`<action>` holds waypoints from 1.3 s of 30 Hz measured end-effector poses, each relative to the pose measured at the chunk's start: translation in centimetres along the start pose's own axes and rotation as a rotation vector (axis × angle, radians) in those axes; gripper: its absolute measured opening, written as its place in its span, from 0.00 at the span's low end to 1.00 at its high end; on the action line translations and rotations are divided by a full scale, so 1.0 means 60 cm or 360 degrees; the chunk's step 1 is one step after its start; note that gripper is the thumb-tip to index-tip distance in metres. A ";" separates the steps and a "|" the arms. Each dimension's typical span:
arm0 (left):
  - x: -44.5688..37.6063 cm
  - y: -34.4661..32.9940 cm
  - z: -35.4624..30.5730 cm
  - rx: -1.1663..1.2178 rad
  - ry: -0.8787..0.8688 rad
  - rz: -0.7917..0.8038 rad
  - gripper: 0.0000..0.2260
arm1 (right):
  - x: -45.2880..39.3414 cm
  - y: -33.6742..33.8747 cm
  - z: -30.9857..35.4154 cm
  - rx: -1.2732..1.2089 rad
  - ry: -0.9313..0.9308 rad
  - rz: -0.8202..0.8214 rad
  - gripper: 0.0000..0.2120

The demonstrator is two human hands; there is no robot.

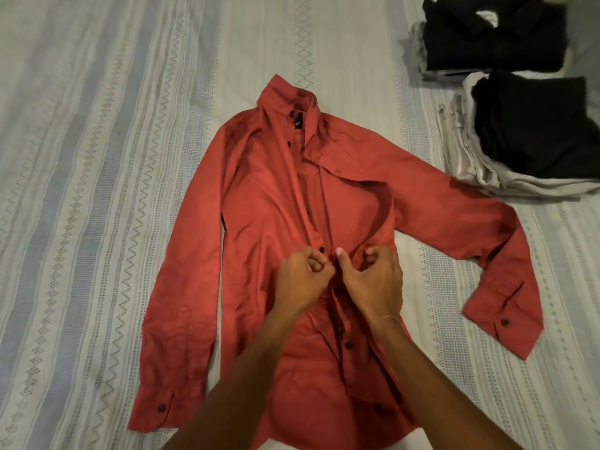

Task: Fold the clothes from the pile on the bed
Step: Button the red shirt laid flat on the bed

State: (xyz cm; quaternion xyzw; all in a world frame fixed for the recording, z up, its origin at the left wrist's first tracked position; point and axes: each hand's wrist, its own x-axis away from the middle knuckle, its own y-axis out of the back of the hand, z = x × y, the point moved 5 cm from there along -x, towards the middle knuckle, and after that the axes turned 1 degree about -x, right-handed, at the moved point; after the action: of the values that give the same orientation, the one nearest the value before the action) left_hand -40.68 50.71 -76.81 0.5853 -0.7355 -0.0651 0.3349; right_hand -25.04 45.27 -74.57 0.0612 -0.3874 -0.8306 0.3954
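Shirt [259,222] — red, long-sleeved, with dark buttons — lies front up on the bed [97,157], its collar [289,99] pointing away from the person and its hem near the bottom edge of the view. The front is open from the collar down to about the middle, and the two edges lie apart there, with a small dark label [297,123] showing inside the neck. Both sleeves are spread out to the sides; each cuff has a dark button.

Both hands meet at the middle of the front. The left hand [300,277] has its fingers curled and pinches the left edge of the opening, just under a button [322,250]. The right hand [370,277] is also curled and grips the other edge, with the thumb lying along the cloth. The two hands are almost touching. A thin bracelet [386,318] is on the right wrist.

At the far right of the bed are two stacks of folded clothes — one stack [493,34] further away, dark on top, and a nearer stack [526,131] with a dark piece on light grey pieces. The bedcover is pale with striped woven patterns.
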 end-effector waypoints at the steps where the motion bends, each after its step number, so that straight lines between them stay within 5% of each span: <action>1: -0.007 0.002 -0.010 -0.0088 -0.0072 -0.0104 0.07 | -0.009 -0.010 0.000 0.0049 -0.0074 0.0046 0.22; 8: -0.023 -0.002 -0.007 -0.0218 0.0030 -0.0428 0.05 | -0.018 -0.022 -0.007 -0.0095 0.0109 0.0005 0.05; 14: -0.038 -0.008 0.007 0.0444 0.0170 -0.0183 0.03 | -0.001 -0.036 0.024 -0.0170 0.0528 0.0018 0.03; 24: -0.050 -0.011 0.029 0.0858 0.0253 0.0087 0.04 | -0.024 -0.079 0.007 -0.0373 0.0351 0.0209 0.02; 39: -0.058 -0.025 0.037 0.0899 0.0354 0.0050 0.06 | -0.044 -0.082 -0.019 -0.0903 -0.0137 0.0667 0.06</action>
State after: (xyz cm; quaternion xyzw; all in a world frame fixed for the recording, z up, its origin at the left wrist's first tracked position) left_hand -40.40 52.72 -80.71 0.6473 -0.6924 0.2117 0.2383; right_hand -25.78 48.38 -79.32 -0.1668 -0.1618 -0.8077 0.5418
